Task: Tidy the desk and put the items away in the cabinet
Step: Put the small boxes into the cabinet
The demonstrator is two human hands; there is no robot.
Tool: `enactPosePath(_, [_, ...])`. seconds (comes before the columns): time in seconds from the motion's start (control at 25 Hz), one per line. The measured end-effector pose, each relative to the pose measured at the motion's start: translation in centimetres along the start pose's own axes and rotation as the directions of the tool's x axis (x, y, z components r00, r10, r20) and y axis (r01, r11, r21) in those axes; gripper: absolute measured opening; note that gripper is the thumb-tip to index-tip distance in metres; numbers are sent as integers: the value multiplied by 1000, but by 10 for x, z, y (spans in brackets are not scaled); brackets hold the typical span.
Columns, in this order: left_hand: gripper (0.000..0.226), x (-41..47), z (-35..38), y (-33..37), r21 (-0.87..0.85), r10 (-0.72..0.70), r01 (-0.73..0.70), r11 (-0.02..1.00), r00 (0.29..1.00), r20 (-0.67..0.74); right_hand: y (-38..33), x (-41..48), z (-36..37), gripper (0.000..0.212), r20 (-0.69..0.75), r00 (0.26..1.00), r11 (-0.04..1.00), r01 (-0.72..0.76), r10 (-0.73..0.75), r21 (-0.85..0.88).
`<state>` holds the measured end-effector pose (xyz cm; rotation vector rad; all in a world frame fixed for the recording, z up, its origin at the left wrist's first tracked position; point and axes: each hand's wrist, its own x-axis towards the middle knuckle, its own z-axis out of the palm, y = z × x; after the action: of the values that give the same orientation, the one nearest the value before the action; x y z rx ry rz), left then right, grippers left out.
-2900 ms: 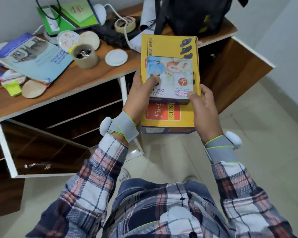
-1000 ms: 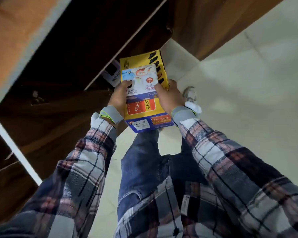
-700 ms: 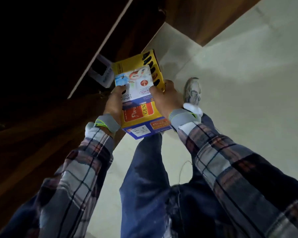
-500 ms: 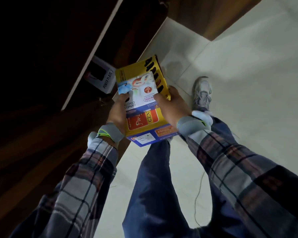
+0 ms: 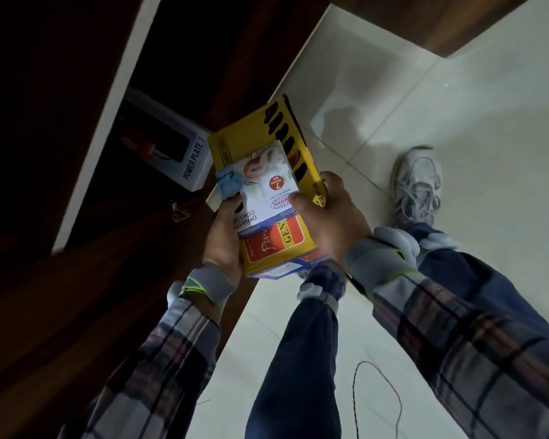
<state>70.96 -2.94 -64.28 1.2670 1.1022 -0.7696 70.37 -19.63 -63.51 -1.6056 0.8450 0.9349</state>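
A: What's changing since the stack was up over the desk surface?

B: It's coming down. The yellow cardboard shoe box (image 5: pixel 278 243), with the white coaster box (image 5: pixel 263 185) riding on its lid, is now hanging low. It's just to the right of the white "POWER PLATE 7" box (image 5: pixel 194 156), which is lying inside the dark wooden cabinet (image 5: pixel 104 131). Half a second back, the gap to that box was looking wider.

A: Meaning for the task?

B: My reading is that carrying is ending and placing is beginning. The stack isn't in yet. It's hovering over the tile floor, just outside the opening where the POWER PLATE box is sitting.

A: And the grip?

B: Both are clamped on the stack. The left grip (image 5: pixel 224 236) is curling round the yellow box's left edge, with the thumb pressing on the coaster box. The right grip (image 5: pixel 330 223) is wrapping the right edge, with the thumb lying across the coaster box top.

A: Any risk?

B: The coaster box looks loose on the lid, with only the thumbs pinning it. Tilting the stack on the way in could send it sliding off.
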Motion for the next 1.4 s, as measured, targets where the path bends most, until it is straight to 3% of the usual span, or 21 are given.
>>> enactPosePath(0.2, [39, 34, -9, -5, 86, 30, -22, 996, 995, -98, 12, 34, 7, 74, 60, 997, 998, 57, -54, -38])
enactPosePath(0.32, [41, 52, 0, -5, 120, 39, -22, 993, 990, -138, 20, 47, 4, 74, 26, 998, 998, 54, -54, -21])
enactPosePath(0.44, [25, 73, 19, 7, 111, 88, -68, 991, 979, -185, 14, 67, 0, 74, -15, 998, 998, 67, -67, -2])
enactPosePath(0.52, [33, 85, 27, 18, 75, 88, -74, 994, 976, -200, 6, 80, 1, 67, -68, 993, 995, 99, -97, 31])
enactPosePath(0.72, [42, 110, 37, 44, 53, 120, -111, 992, 971, -205, -7, 112, 5, 66, -69, 988, 986, 145, -139, 85])
enactPosePath(0.96, [32, 130, 39, 67, 128, 99, -77, 989, 979, -176, -26, 143, 10, 79, -46, 991, 989, 129, -126, 76])
enactPosePath(1.2, [42, 146, 51, 83, 165, 151, -124, 978, 976, -159, -47, 157, 6, 80, -124, 974, 978, 198, -188, 70])
enactPosePath(1.32, [39, 155, 52, 94, 122, 162, -144, 982, 975, -153, -57, 164, 10, 83, -123, 970, 963, 227, -210, 146])
enactPosePath(1.4, [40, 160, 52, 102, 111, 167, -153, 982, 978, -126, -66, 169, 15, 88, -93, 968, 924, 251, -233, 289])
